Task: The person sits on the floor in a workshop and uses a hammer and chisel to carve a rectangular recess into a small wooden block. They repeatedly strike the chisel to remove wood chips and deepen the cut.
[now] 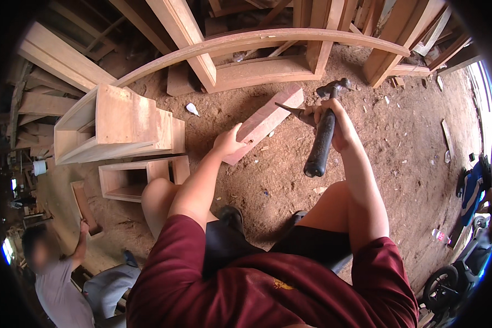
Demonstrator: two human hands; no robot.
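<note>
My left hand [229, 142] grips the near end of a thick reddish wooden block [270, 117], which slants away to the right over the dusty ground. A small dark hole shows in the block close to my fingers. In my right hand [338, 123] is a claw hammer [321, 145], its black handle pointing back toward me and its dark metal head beyond my fist. The same hand also holds a slim pointed metal tool [290, 108], perhaps a chisel or punch. Its tip lies over the block's right side; whether it touches cannot be told.
A curved wooden rail [262, 37] and upright frame pieces stand ahead. Wooden box frames [127, 117] sit at my left. Another person [60, 273] handles a board [86, 208] at lower left. A motorbike [448, 284] stands at lower right. Wood scraps litter the ground.
</note>
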